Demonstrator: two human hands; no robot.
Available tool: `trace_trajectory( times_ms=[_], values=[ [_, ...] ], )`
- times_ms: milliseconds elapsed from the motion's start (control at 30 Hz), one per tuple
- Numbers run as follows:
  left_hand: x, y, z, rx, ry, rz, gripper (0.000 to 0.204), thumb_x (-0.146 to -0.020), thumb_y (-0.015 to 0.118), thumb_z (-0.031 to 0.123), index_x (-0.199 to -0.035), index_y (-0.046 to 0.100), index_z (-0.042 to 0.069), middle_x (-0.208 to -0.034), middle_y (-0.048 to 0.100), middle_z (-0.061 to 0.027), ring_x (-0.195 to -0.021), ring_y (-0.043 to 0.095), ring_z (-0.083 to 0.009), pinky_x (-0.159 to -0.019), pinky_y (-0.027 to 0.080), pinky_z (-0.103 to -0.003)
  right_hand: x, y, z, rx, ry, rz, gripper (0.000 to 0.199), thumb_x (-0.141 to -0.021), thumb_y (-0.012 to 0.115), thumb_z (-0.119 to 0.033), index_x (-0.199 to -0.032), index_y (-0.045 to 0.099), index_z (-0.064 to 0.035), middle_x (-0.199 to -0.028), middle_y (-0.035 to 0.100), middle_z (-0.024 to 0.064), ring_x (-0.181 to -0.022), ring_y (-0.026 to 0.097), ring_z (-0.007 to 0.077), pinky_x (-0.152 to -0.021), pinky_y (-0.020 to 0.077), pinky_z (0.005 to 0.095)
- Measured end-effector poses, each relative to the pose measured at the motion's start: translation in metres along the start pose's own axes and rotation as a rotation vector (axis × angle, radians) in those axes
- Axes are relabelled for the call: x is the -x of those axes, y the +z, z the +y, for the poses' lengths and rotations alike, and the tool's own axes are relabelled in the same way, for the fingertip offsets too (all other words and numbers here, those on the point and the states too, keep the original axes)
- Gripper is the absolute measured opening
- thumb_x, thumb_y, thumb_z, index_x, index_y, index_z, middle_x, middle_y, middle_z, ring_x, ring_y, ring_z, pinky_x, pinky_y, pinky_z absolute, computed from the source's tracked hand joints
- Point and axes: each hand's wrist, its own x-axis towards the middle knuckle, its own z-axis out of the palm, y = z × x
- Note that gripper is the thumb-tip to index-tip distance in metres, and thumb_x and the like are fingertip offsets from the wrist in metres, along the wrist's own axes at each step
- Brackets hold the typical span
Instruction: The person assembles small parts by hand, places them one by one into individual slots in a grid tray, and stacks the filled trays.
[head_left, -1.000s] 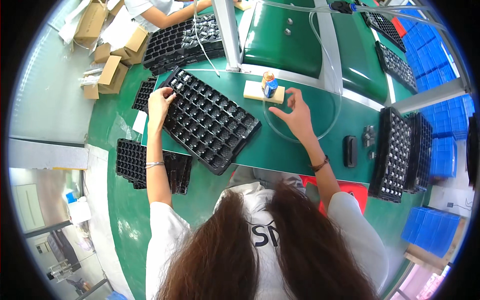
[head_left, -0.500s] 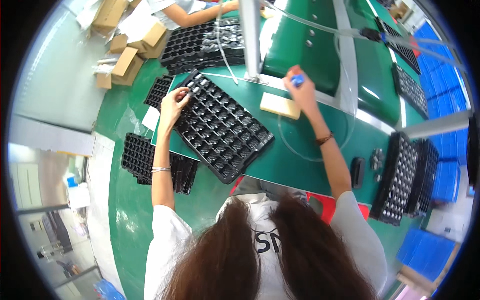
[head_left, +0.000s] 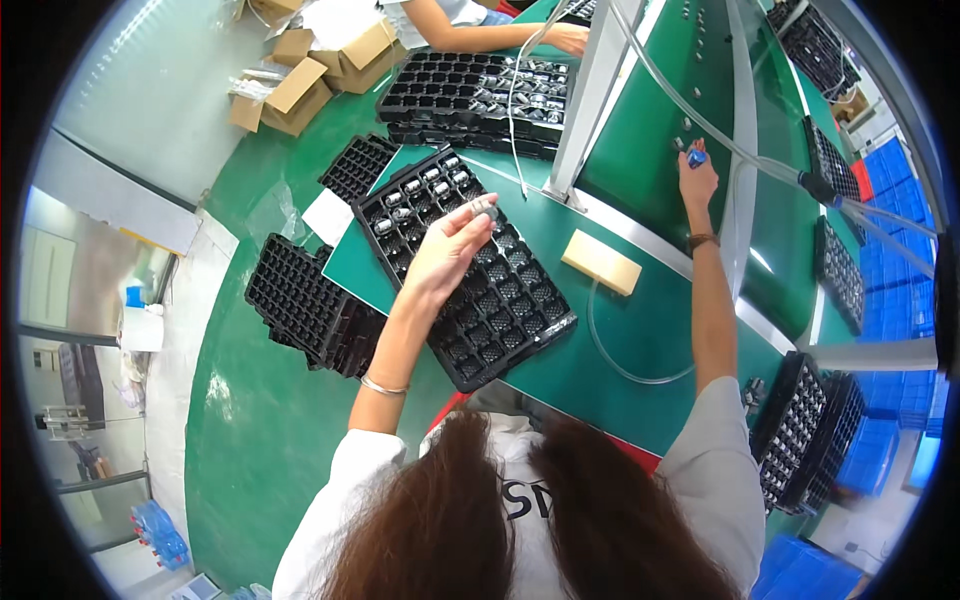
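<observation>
Part (head_left: 488,211) pinched over the tray (head_left: 505,322); blue tool (head_left: 697,158) out at the belt (head_left: 630,160)

The part sits above the tray's cells, the left hand (head_left: 440,255) closed on it with thumb and fingertips, a grip that seems suited to something so small; the far-left cells hold metal pieces (head_left: 440,188), each walled off, presumably against knocking together; the tray lies aslant, its near corner past the edge of the table (head_left: 540,240), perhaps for easier reach; the right hand (head_left: 697,185), arm outstretched, is clamped on the blue tool beside loose pieces (head_left: 686,125); whether it touches one I cannot tell; a yellow block (head_left: 601,262) rests between tray and belt, probably handy to the right hand; beyond, a co-worker's arm (head_left: 480,38) reaches past stacked trays (head_left: 450,130).
</observation>
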Motion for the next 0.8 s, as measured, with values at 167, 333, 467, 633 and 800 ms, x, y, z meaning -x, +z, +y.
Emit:
trace_trajectory(
  times_ms=[167, 333, 467, 633, 800],
  values=[
    [0.017, 0.040, -0.004, -0.172, 0.076, -0.013, 0.039, -0.089, 0.056, 0.011, -0.124, 0.048, -0.002, -0.105, 0.058, -0.0065, -0.098, 0.057, -0.0118, -0.091, 0.045, -0.025, 0.033, -0.045, -0.057, -0.133, -0.109, 0.012, 0.036, -0.079, 0.064, -0.035, -0.097, 0.058, -0.0038, -0.085, 0.063, 0.0132, -0.075, 0.061, 0.0243, -0.068, 0.0485, 0.0339],
    [0.038, 0.068, -0.005, -0.414, 0.113, -0.110, 0.047, -0.079, 0.064, 0.000, -0.124, 0.048, -0.001, -0.101, 0.061, -0.0052, -0.091, 0.059, -0.0090, -0.085, 0.047, -0.022, 0.140, -0.139, -0.155, -1.152, 0.160, -0.526, 0.027, -0.087, 0.057, -0.026, -0.097, 0.057, -0.0003, -0.090, 0.060, 0.0062, -0.080, 0.054, 0.0070, -0.066, 0.0450, 0.0229],
    [0.055, 0.092, -0.004, -0.569, 0.044, -0.196, 0.047, -0.076, 0.067, 0.001, -0.121, 0.052, -0.001, -0.101, 0.063, -0.0070, -0.089, 0.059, -0.0087, -0.082, 0.048, -0.022, 0.195, -0.184, -0.176, -1.133, -0.034, -0.766, 0.025, -0.087, 0.055, -0.018, -0.104, 0.054, -0.0006, -0.097, 0.059, 0.0064, -0.086, 0.054, 0.0086, -0.076, 0.0431, 0.0228],
    [0.068, 0.097, -0.010, -0.659, 0.071, -0.255, 0.050, -0.071, 0.070, 0.005, -0.118, 0.055, 0.001, -0.095, 0.066, -0.0115, -0.082, 0.063, -0.0119, -0.079, 0.051, -0.025, 0.218, -0.210, -0.178, -1.015, -0.036, -0.867, 0.019, -0.081, 0.054, -0.010, -0.096, 0.058, 0.0009, -0.091, 0.060, 0.0040, -0.080, 0.054, 0.0085, -0.071, 0.0436, 0.0221],
    [0.080, 0.098, -0.004, -0.707, -0.021, -0.295, 0.050, -0.072, 0.070, 0.003, -0.120, 0.054, 0.000, -0.096, 0.066, -0.0126, -0.082, 0.063, -0.0120, -0.077, 0.051, -0.024, 0.234, -0.222, -0.175, -1.021, -0.035, -0.868, 0.020, -0.082, 0.055, -0.012, -0.097, 0.058, 0.0005, -0.090, 0.060, 0.0038, -0.079, 0.055, 0.0085, -0.071, 0.0443, 0.0222]
  ],
)
